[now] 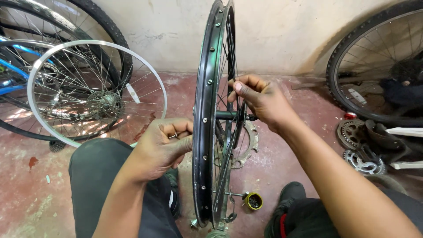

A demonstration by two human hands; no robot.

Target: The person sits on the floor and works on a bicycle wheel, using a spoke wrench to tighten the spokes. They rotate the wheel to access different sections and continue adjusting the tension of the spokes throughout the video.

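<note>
A bare black rim (203, 119) is stood upright at frame centre, edge-on, its long axis vertical; a spoke is pinched by the right hand (257, 99) right of the rim; a small metal piece is gripped by the left hand (161, 145), just left of it.

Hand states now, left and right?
Left hand: closed on a small metal tool beside the upright black bicycle wheel rim.
Right hand: fingers pinching a thin spoke.
</note>
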